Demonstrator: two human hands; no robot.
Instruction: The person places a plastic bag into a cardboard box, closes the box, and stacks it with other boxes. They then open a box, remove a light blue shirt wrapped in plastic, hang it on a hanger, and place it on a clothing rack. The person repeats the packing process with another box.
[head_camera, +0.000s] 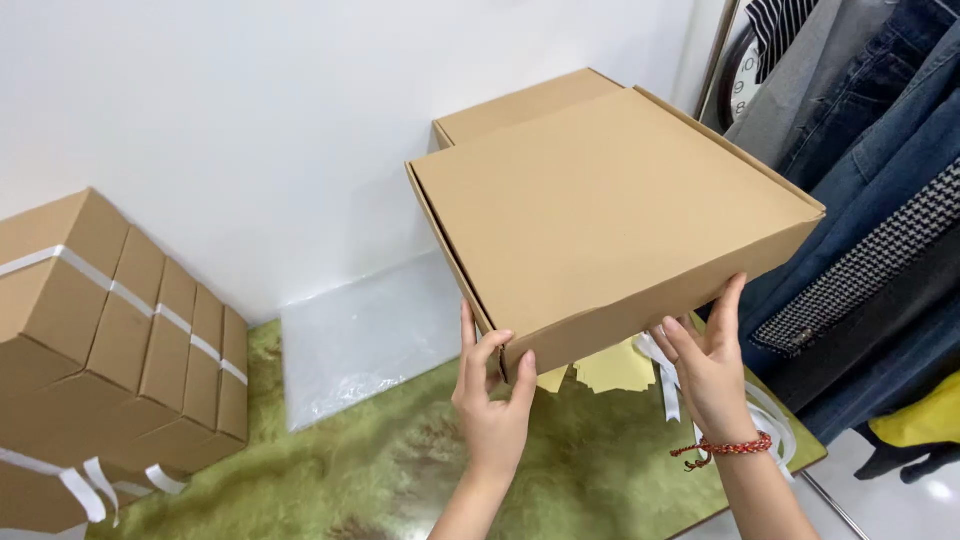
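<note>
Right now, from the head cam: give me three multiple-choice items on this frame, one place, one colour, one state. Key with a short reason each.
1. Where is the bundle of strapped cartons?
A. at the left, by the wall
B. hanging on the clothes rail
C. on top of the held box

2. What colour is the table cover?
A. blue
B. mottled green
C. red

3. How is the flat cardboard box held?
A. resting shut on the table, untouched
B. open, with clothes inside
C. closed, lifted above the table by both hands

Key:
1 A, the cartons sit at the left edge against the white wall.
2 B, green mottled fabric shows under the hands.
3 C, the left hand grips the near corner and the right hand supports the near edge, lid down.
</note>
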